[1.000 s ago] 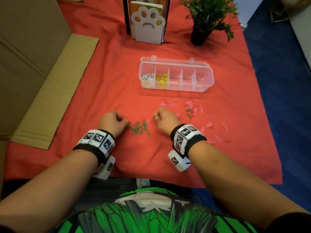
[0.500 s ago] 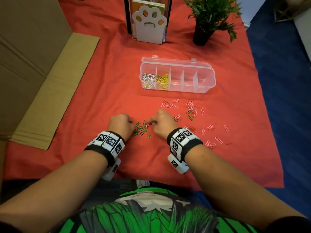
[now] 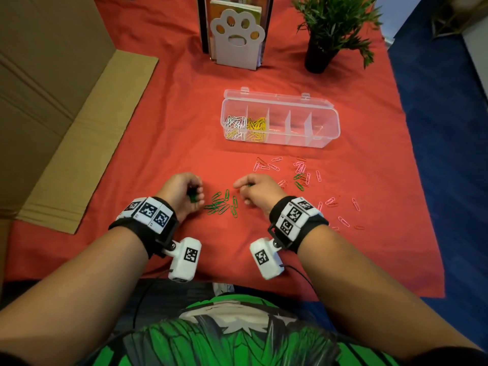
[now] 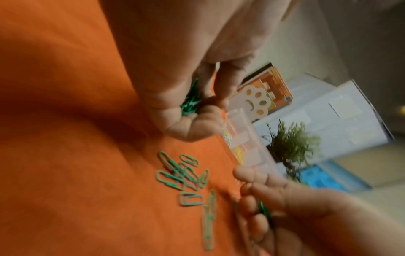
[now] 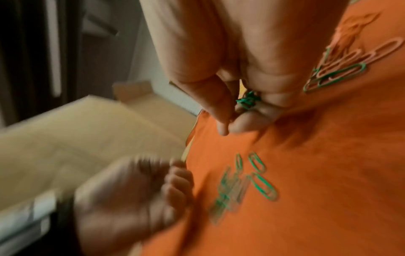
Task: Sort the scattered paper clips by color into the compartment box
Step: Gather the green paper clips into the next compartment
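A small heap of green paper clips point(image 3: 223, 204) point(image 4: 184, 175) point(image 5: 243, 183) lies on the red cloth between my hands. My left hand point(image 3: 184, 194) point(image 4: 192, 107) is curled around a bunch of green clips point(image 4: 190, 102), just left of the heap. Just right of it, my right hand point(image 3: 253, 191) point(image 5: 238, 107) is curled around more green clips point(image 5: 248, 100). The clear compartment box point(image 3: 327, 120) stands open farther back, with white clips point(image 3: 233, 122) in its leftmost cell and yellow clips point(image 3: 256, 126) in the one beside it. Pink and red clips point(image 3: 301, 170) lie scattered to the right.
A paw-shaped white book stand point(image 3: 237, 38) and a potted plant point(image 3: 330, 27) stand at the back of the red cloth point(image 3: 171, 128). Flattened cardboard point(image 3: 66, 128) lies along the left. A few green clips point(image 3: 299, 180) sit among the pink ones.
Both hands came together over the green heap, then drew slightly apart with green clips in them. The heap between them is smaller and more spread.
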`<state>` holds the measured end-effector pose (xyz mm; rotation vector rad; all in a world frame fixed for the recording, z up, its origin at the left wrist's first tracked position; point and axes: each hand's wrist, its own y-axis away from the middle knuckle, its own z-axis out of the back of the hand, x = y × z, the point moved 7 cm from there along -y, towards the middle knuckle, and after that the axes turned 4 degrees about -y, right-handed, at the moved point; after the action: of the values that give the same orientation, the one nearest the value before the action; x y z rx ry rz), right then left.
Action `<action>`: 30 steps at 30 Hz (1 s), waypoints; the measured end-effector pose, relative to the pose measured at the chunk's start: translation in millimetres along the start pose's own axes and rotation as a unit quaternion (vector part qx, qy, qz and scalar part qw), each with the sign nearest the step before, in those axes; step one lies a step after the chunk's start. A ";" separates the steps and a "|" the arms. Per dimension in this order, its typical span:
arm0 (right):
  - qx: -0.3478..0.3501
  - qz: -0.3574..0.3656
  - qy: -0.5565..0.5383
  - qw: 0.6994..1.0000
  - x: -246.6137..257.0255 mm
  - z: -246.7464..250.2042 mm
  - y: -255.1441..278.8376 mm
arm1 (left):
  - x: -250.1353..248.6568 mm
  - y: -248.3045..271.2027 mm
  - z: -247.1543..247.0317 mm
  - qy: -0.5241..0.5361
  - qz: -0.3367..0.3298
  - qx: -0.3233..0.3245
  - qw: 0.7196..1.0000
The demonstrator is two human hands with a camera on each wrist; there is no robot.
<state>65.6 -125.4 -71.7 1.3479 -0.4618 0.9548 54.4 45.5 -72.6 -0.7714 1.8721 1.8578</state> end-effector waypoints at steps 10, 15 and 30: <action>-0.037 0.223 0.443 0.867 10.7 -39.3 17.6 | -8.0 6.3 -11.5 -0.571 -0.287 -0.068 0.766; -0.036 0.206 0.417 0.885 3.9 -18.0 12.8 | -6.3 5.9 -18.7 -0.591 -0.320 -0.051 0.739; -0.070 0.108 0.454 0.881 2.2 -5.4 32.2 | -14.0 -1.8 -9.0 -0.402 -0.208 -0.031 0.891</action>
<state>40.0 -121.6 -51.7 0.5971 0.0533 1.5752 67.3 38.1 -64.8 -0.2905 1.0287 1.5991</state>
